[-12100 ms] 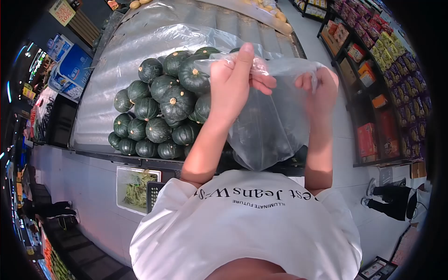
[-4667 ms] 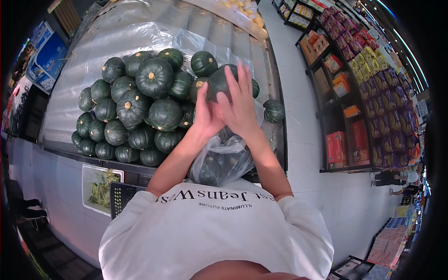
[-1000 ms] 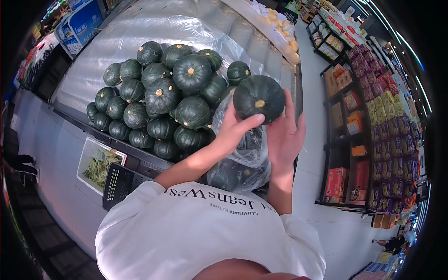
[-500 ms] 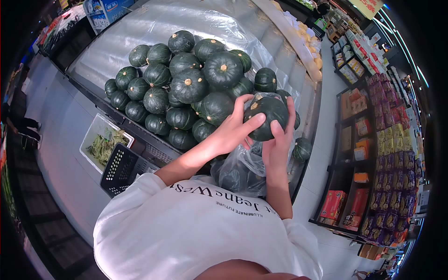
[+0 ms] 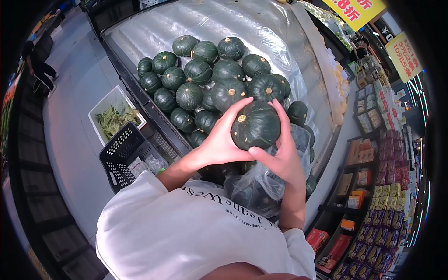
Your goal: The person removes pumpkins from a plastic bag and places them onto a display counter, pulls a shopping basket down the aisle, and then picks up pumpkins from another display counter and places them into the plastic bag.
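Between both palms I hold a dark green pumpkin (image 5: pixel 256 127) with a pale stem stub. My left hand (image 5: pixel 224 137) wraps its left side, thumb underneath and fingers along the top left. On its other side my right hand (image 5: pixel 283 154) grips with the thumb below and fingers at the upper right. A clear plastic bag (image 5: pixel 261 184) lies under and beside my right wrist, with dark shapes inside. Beyond my hands a pile of similar pumpkins (image 5: pixel 189 95) covers the near part of the display stand (image 5: pixel 219 21).
Left of the stand are a white foam box (image 5: pixel 97 116) of wilted greens and a black perforated basket (image 5: pixel 122 147) holding plastic-wrapped items. Shelves of packaged goods (image 5: pixel 387 205) line the right. A person in dark clothes (image 5: pixel 39 65) stands in the far left aisle.
The pumpkin in my hands has turned and come clear of the plastic bag, which sits lower now. My view has swung, so the pile appears shifted right.
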Tool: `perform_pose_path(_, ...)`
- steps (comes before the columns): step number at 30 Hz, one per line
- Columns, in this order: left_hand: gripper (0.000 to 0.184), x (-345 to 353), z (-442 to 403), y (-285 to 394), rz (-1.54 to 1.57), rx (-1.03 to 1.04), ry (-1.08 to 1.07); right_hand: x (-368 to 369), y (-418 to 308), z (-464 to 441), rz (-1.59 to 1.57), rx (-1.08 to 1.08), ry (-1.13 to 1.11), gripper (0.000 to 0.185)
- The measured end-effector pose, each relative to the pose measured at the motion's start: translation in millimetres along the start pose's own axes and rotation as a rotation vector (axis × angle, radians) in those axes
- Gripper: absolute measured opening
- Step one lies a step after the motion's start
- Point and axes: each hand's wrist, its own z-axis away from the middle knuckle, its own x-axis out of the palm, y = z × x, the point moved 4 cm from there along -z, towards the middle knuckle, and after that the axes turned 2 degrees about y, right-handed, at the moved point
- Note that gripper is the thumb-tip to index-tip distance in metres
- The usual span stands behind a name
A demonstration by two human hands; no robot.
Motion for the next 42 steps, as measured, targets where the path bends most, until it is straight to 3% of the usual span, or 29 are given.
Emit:
perform_pose_path(2,0.1,-16.8,0.5,0.7,-0.229,0.058,0.085,2.1,6.5,-16.0,-0.006,0.031,-0.13,0.092)
perform_pose_path(7,0.096,-48.2,-1.9,6.0,-0.398,0.136,0.182,14.8,1.2,-57.5,0.149,0.022,-0.323,0.095)
perform_pose_path(9,0.097,-59.9,-4.9,5.4,-0.445,0.152,0.231,22.7,-0.4,-72.5,0.23,-0.082,-0.319,0.097)
perform_pose_path(12,0.098,-69.9,-12.1,4.6,-0.491,0.192,0.284,28.8,-3.5,-91.3,0.334,-0.063,-0.362,0.104)
perform_pose_path(22,0.099,-85.4,-28.9,-5.9,-0.567,0.179,0.302,31.4,4.6,-112.3,0.384,-0.115,-0.301,0.099)
perform_pose_path(28,0.097,-60.1,-115.0,7.2,-0.607,0.236,0.062,-31.2,2.7,-128.6,0.41,-0.223,-0.047,0.099)
perform_pose_path(30,0.09,-42.1,-164.6,3.3,-0.59,0.377,-0.068,-64.1,15.4,-139.2,0.399,-0.287,0.199,0.095)
perform_pose_path(32,0.085,-23.5,-214.5,-6.2,-0.602,0.433,-0.226,-98.1,32.0,-154.0,0.267,-0.267,0.288,0.094)
perform_pose_path(34,0.093,-11.9,-258.3,-33.5,-0.611,0.562,-0.31,-122.8,62.8,-172.6,0.228,-0.303,0.36,0.095)
perform_pose_path(36,0.096,-6.4,-284.8,-67.6,-0.646,0.424,-0.438,-137.2,99.9,-188.2,0.118,-0.242,0.432,0.096)
perform_pose_path(38,0.103,-1.0,-299.2,-102.2,-0.666,0.316,-0.534,-144.9,128.7,-195.8,0.38,-0.116,0.495,0.099)
perform_pose_path(42,0.106,11.4,-290.6,-143.9,-0.609,0.183,-0.588,-154.6,163.0,-186.9,0.383,0.03,0.435,0.101)
